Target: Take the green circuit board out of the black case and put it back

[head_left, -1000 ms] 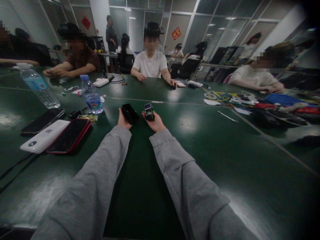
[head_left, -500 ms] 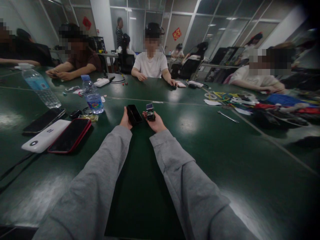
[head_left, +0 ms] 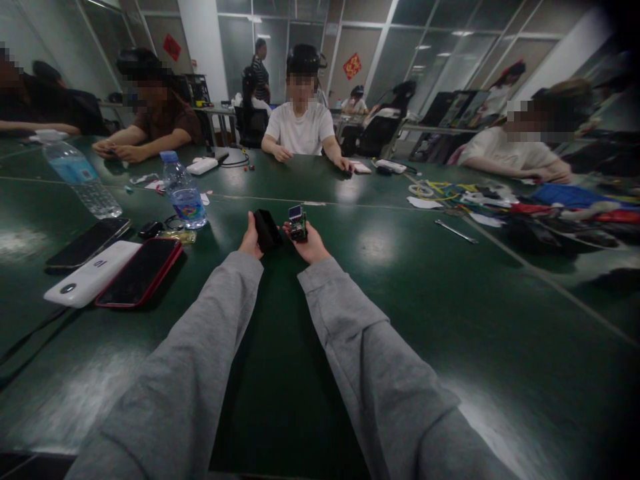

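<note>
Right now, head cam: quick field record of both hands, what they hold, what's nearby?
left hand: grips a small black box
right hand: grips a green circuit module with a blue top
spacing: box and module side by side, contact unclear
surface: dark green table
left side: water bottle, red-cased phone, white power bank, black phone
right side: metal tool, heap of coloured cables
far edge: other people seated
</note>
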Available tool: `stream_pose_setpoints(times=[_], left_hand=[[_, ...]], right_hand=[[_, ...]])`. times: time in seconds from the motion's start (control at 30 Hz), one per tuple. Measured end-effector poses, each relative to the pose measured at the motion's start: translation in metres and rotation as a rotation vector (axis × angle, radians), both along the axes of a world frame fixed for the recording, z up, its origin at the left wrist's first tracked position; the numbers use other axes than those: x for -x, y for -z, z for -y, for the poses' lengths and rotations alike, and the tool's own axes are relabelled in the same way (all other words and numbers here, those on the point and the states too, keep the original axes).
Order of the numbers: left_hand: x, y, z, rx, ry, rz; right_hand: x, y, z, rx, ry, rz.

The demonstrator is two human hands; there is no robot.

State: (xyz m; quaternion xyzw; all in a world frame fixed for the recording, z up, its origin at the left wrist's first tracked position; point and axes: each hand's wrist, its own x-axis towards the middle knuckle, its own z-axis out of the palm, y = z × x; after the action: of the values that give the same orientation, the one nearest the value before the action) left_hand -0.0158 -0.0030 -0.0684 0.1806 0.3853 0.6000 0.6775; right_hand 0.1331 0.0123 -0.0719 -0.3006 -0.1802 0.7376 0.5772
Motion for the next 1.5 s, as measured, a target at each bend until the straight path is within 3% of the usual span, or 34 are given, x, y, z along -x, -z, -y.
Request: stream_pose_setpoints(times=[0.47,0.87,1.2,1.37,1.5], left_hand=[[-0.002,-0.001,0.000,0.018,-0.006,-0.009],[-0.004,-0.002,0.001,-0.023,-0.007,0.016],[-0.006,-0.001,0.000,-0.099,-0.023,-0.014],[-0.005,0.003,-0.004,-0.106,-0.016,-0.020],[-0.003,0.004,-0.004,-0.064,-0.030,-0.030]], right_hand=[[0.008,-0.007,-0.002,-0.044,-0.028,0.045],[0.022,-0.010,0.002,-0.272,0.123,0.430],[0.036,-0.007,0.005,-0.365,0.115,0.496],[0.043,-0.002,0.008,-0.471,0.226,0.657],[0.045,0.006,0.008,-0.580,0.132,0.782]])
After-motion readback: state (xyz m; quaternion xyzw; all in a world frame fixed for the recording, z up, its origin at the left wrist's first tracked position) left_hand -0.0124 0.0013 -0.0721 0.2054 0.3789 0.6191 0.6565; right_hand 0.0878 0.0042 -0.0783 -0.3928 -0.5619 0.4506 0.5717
